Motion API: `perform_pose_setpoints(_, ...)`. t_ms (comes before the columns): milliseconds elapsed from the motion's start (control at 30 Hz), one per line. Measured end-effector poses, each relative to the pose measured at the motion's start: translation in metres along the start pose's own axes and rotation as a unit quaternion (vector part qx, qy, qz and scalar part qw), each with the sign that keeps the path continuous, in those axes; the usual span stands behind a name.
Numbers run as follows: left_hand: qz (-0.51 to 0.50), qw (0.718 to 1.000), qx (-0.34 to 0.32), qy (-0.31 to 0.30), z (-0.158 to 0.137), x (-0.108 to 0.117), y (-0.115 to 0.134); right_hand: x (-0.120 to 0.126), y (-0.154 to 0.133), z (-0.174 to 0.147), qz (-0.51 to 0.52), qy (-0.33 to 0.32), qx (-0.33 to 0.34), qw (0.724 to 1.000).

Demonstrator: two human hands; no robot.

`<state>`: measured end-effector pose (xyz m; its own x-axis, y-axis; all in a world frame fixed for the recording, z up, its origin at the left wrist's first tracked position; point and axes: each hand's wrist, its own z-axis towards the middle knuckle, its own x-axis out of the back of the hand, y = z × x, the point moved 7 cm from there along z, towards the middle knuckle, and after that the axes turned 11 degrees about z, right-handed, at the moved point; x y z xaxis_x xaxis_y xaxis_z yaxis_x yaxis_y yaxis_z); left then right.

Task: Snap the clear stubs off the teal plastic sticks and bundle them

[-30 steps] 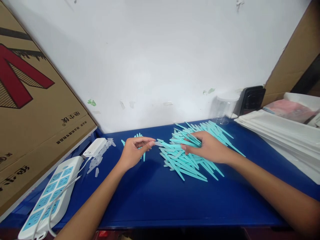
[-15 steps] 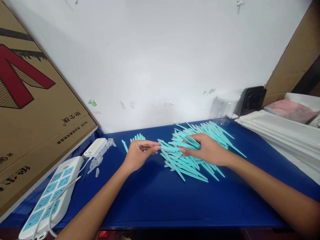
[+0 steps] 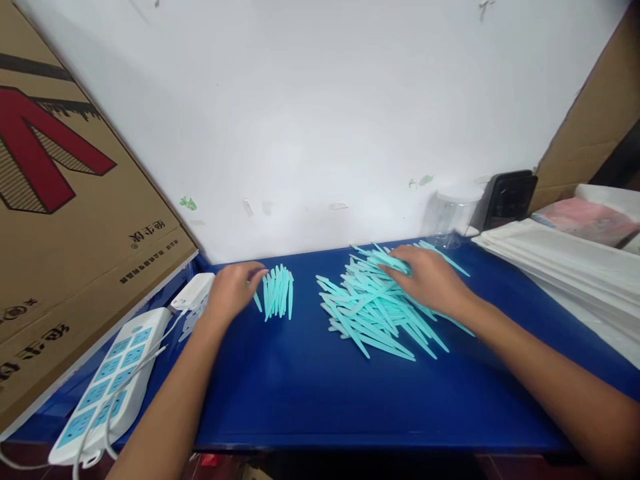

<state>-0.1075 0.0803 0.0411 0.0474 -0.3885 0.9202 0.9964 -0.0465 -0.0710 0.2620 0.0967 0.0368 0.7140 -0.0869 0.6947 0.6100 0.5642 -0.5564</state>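
Observation:
Slim, pointed mint-green plastic sticks [image 3: 370,313] lie in a loose heap on the blue table. Over the heap's upper right, my right hand [image 3: 425,277] is closed on a few mint-green sticks [image 3: 393,260]; their far ends merge with the heap. My left hand [image 3: 233,290], slightly blurred, is at the left end of a small row of the same sticks [image 3: 280,293]. Its thumb and fingers are bent together, and what they hold, if anything, is hidden. A single stick [image 3: 257,302] shows just under its fingertips.
At left are a white power strip [image 3: 113,387] with cables, a white box [image 3: 194,291], small clear plastic pieces [image 3: 190,325] partly behind my left arm, and a large carton [image 3: 90,253]. A clear jar [image 3: 453,217], a black object [image 3: 510,200] and white stacked sheets [image 3: 560,267] stand right.
My left hand has moved left from the heap's edge to the small row. My right hand has shifted slightly right and up, still holding sticks. The small row is now more exposed.

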Motion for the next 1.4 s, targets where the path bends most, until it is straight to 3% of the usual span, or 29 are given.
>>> perform_pose_setpoints(100, 0.114, 0.988, 0.093, -0.046, 0.0, -0.008, -0.068, 0.01, 0.012, 0.004, -0.004, 0.021, -0.039, 0.999)
perform_pose_setpoints(200, 0.124, 0.982, 0.106, -0.098, -0.001, -0.023, -0.107, 0.009, 0.022, 0.006, 0.015, 0.01, -0.079, 0.997)
perform_pose_setpoints(367, 0.065, 0.986, 0.073, -0.135, 0.003, -0.047, -0.117, 0.001, 0.029, 0.004, 0.034, -0.008, -0.108, 0.994)
perform_pose_setpoints(567, 0.049, 0.988, 0.069, -0.13, 0.006, -0.052, -0.111, -0.003, 0.016, 0.001, 0.141, -0.05, -0.118, 0.982)
perform_pose_setpoints(767, 0.01, 0.991, 0.044, -0.123, 0.008, -0.048, -0.09, -0.006, 0.016, -0.002, 0.155, -0.062, -0.144, 0.975)
perform_pose_setpoints(967, -0.154, 0.988, 0.012, -0.002, 0.013, -0.023, -0.043, -0.009, 0.003, -0.004, 0.205, -0.101, -0.115, 0.967)
perform_pose_setpoints(1067, -0.292, 0.956, 0.019, 0.018, 0.011, -0.017, -0.012, -0.015, -0.009, -0.007, 0.269, -0.144, -0.116, 0.945)
perform_pose_setpoints(1200, -0.473, 0.88, 0.038, -0.016, 0.005, -0.022, 0.029, -0.023, -0.015, -0.01, 0.292, -0.167, -0.115, 0.935)
perform_pose_setpoints(1400, -0.556, 0.828, 0.051, -0.043, -0.005, -0.027, 0.06, -0.029, -0.017, -0.012, 0.258, -0.182, -0.087, 0.945)
